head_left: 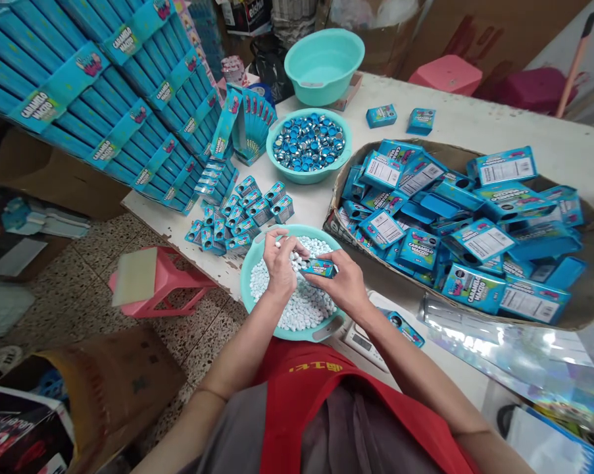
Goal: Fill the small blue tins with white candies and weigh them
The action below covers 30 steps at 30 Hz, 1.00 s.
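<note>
Over a turquoise basin (245,283) of small white candies (300,309), my right hand (346,282) grips a small blue candy box (321,266) between thumb and fingers. My left hand (279,264) is curled around some of the white candies at the box's left end. A few of them show between its fingers and the box opening. Just beyond the basin stand several small blue boxes (235,220) with round holes in their tops.
A second basin (271,155) holds blue and silver caps (309,141); a third basin (321,62) stands behind. At right is a carton (332,227) heaped with blue boxes. Display packs (99,99) are stacked at left. A white scale (363,342) sits by my right forearm.
</note>
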Each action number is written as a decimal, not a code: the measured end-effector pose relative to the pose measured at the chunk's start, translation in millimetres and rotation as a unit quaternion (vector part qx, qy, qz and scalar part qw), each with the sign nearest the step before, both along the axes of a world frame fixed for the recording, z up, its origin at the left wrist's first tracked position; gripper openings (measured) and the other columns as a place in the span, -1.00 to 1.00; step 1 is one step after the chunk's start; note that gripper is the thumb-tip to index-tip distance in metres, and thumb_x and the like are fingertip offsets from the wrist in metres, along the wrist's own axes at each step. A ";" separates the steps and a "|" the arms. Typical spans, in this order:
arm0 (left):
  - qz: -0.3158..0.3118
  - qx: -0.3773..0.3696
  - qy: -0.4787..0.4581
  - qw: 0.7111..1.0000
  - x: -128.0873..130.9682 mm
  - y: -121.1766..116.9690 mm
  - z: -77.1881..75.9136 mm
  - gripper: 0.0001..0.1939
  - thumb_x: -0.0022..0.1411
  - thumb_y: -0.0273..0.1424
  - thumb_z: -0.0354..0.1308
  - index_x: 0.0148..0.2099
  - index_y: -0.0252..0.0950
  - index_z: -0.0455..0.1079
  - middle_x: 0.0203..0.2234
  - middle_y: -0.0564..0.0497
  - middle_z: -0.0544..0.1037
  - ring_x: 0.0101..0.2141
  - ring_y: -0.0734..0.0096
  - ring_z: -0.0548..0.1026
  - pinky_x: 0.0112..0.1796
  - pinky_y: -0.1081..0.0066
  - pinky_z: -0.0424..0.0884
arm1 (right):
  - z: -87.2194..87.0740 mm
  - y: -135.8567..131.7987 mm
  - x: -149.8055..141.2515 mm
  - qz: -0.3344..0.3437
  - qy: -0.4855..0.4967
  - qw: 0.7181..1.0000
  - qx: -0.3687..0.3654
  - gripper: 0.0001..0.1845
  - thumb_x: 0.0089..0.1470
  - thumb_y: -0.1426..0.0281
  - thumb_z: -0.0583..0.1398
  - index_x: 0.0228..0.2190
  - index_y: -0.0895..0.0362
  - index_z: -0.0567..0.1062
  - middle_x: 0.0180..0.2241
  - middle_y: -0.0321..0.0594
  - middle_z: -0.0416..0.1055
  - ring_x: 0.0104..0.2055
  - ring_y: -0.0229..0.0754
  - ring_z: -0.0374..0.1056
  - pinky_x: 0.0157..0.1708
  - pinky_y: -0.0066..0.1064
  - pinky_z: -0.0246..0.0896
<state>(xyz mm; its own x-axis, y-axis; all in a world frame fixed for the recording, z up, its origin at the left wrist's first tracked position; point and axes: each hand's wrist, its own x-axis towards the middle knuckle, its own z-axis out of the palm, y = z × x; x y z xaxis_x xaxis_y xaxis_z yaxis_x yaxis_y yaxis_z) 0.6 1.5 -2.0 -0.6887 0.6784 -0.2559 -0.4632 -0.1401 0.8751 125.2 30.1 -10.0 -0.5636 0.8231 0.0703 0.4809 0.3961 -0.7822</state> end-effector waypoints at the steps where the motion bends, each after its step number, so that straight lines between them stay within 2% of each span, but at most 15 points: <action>1: -0.005 -0.005 -0.007 1.000 0.0 -0.1 0.7 -0.73 0.02 -0.36 0.17 -0.23 -0.22 0.17 -0.66 0.21 0.38 -0.64 0.52 0.40 -0.53 0.50 0.32 | -0.3 0.7 0.0 0.000 0.004 1.000 0.001 -0.67 -0.17 0.28 0.38 -0.31 0.08 0.48 -0.34 -0.21 0.44 -0.25 -0.06 0.39 -0.26 -0.27 0.23; 5: -0.027 -0.012 -0.009 1.000 0.6 1.6 1.9 -0.79 0.05 -0.29 0.18 -0.34 -0.25 0.23 -0.65 0.16 0.38 -0.62 0.53 0.39 -0.55 0.51 0.30 | -3.5 0.0 -0.9 0.019 0.012 1.000 -0.006 -0.68 -0.16 0.28 0.37 -0.31 0.07 0.48 -0.34 -0.21 0.45 -0.24 -0.05 0.39 -0.26 -0.26 0.25; 9: -0.019 -0.011 0.010 1.000 2.3 4.4 2.1 -0.64 0.10 -0.16 0.19 -0.51 -0.26 0.17 -0.71 0.16 0.29 -0.67 0.60 0.29 -0.61 0.54 0.21 | -2.7 -3.6 -1.1 -0.002 0.030 0.999 -0.015 -0.70 -0.14 0.27 0.35 -0.31 0.07 0.48 -0.33 -0.20 0.45 -0.24 -0.06 0.39 -0.25 -0.26 0.26; 13: -0.025 -0.013 0.019 0.999 4.3 4.6 3.8 -0.54 0.08 -0.06 0.21 -0.56 -0.27 0.12 -0.74 0.17 0.21 -0.73 0.66 0.16 -0.70 0.55 0.04 | -1.1 -5.1 -1.0 -0.019 0.050 0.999 -0.007 -0.72 -0.11 0.25 0.34 -0.31 0.07 0.48 -0.33 -0.19 0.44 -0.22 -0.05 0.39 -0.22 -0.23 0.26; 16: -0.033 -0.022 0.015 0.999 3.2 4.5 5.1 -0.50 0.04 -0.03 0.23 -0.57 -0.28 0.12 -0.75 0.18 0.19 -0.75 0.70 0.10 -0.72 0.56 -0.03 | -3.3 -2.0 -0.1 -0.025 0.070 0.996 -0.042 -0.69 -0.13 0.21 0.34 -0.32 0.07 0.48 -0.32 -0.21 0.43 -0.23 -0.06 0.39 -0.20 -0.22 0.27; 22: -0.027 -0.006 -0.043 0.999 -8.4 2.4 5.5 -0.47 -0.01 0.01 0.25 -0.58 -0.27 0.09 -0.77 0.19 0.15 -0.76 0.70 0.09 -0.74 0.57 -0.07 | -3.3 4.5 16.5 -0.082 0.119 0.983 -0.113 -0.59 -0.25 0.14 0.39 -0.34 0.07 0.50 -0.32 -0.25 0.42 -0.24 -0.10 0.36 -0.20 -0.25 0.27; 26: -0.021 -0.032 -0.060 0.997 -12.8 -1.4 -6.8 -0.50 0.00 -0.03 0.26 -0.55 -0.27 0.11 -0.76 0.21 0.16 -0.76 0.70 0.10 -0.74 0.59 -0.05 | -3.0 -2.0 28.4 -0.101 0.151 0.968 -0.173 -0.52 -0.30 0.14 0.41 -0.30 0.09 0.50 -0.35 -0.27 0.41 -0.28 -0.13 0.35 -0.26 -0.30 0.27; 30: -0.035 -0.087 -0.105 0.990 -11.5 -5.5 -26.2 -0.51 0.02 -0.06 0.26 -0.53 -0.28 0.10 -0.77 0.22 0.15 -0.77 0.71 0.10 -0.73 0.62 -0.04 | 0.5 -12.2 30.1 -0.066 0.179 0.961 -0.200 -0.52 -0.32 0.13 0.42 -0.34 0.09 0.51 -0.34 -0.27 0.41 -0.27 -0.15 0.35 -0.23 -0.31 0.26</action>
